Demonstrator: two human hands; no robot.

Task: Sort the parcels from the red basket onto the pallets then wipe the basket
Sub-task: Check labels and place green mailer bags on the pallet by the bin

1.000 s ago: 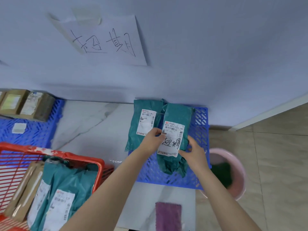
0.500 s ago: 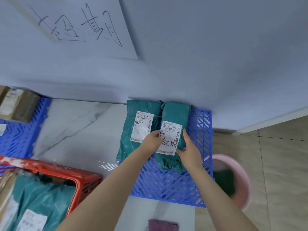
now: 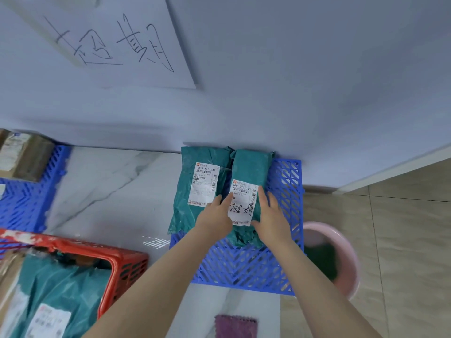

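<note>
Far-left blue pallet [image 3: 26,206]: cardboard parcels [image 3: 24,154] against the wall.

Red basket [image 3: 127,262], near left: teal parcels [image 3: 61,284] and a brown parcel [image 3: 8,269] inside. I judge the sorting unfinished and the wiping not yet due.

Right blue pallet [image 3: 244,267]: one labelled teal parcel [image 3: 188,211], and touching it the handled parcel [image 3: 251,164], apparently being seated.

Left hand [image 3: 214,215]: fingers at its left edge; I cannot tell whether they grip.

Right hand [image 3: 271,215]: fingers straight, flat along its right edge.

Next move: let go and reach for the basket.

Pink basin [image 3: 351,259], right: green cloth [image 3: 322,262].
</note>
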